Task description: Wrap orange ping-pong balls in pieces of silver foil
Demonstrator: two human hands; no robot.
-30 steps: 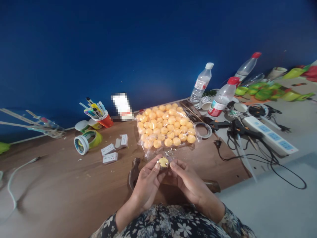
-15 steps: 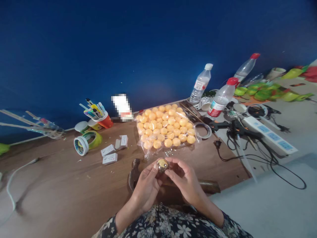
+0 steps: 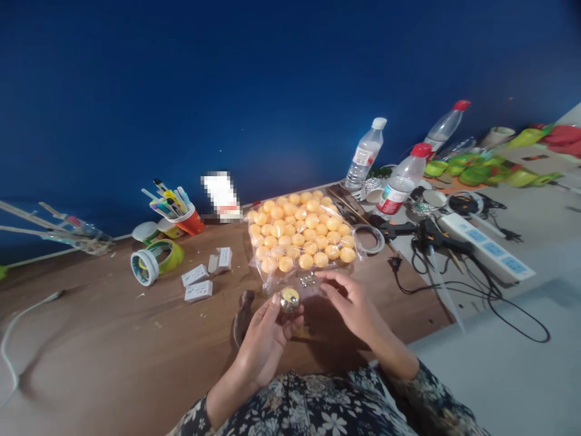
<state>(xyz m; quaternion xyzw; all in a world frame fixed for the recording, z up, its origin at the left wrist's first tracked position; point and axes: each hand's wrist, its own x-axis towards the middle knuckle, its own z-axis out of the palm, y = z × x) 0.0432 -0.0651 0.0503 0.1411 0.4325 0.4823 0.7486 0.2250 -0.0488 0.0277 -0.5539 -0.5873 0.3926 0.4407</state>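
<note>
My left hand [image 3: 267,339] grips a small round ball with a yellow top [image 3: 289,297], its side a shiny speckled metallic colour. A dark, glossy eye-like dot shows on the ball. My right hand [image 3: 347,297] reaches forward, thumb and index finger apart, beside a cluster of small shiny pieces [image 3: 307,279] on the table. Whether a fingertip touches them I cannot tell. Just beyond lies a clear bag of yellow-orange balls [image 3: 299,233]. Left of my left hand rests a dark curved hammer head [image 3: 244,315]; the handle is mostly hidden behind my hands.
Small white boxes [image 3: 198,290], tape rolls [image 3: 167,257] and a red cup of pens [image 3: 193,221] stand to the left. Rightward are plastic bottles [image 3: 399,188], a glue gun [image 3: 438,236], a power strip [image 3: 488,245] and a looping black cable [image 3: 517,324]. A blue wall [image 3: 272,91] rises behind.
My right hand has let go of the ball and moved right and forward to the small shiny pieces. My left hand keeps the ball, now slightly further left. The view has shifted a little.
</note>
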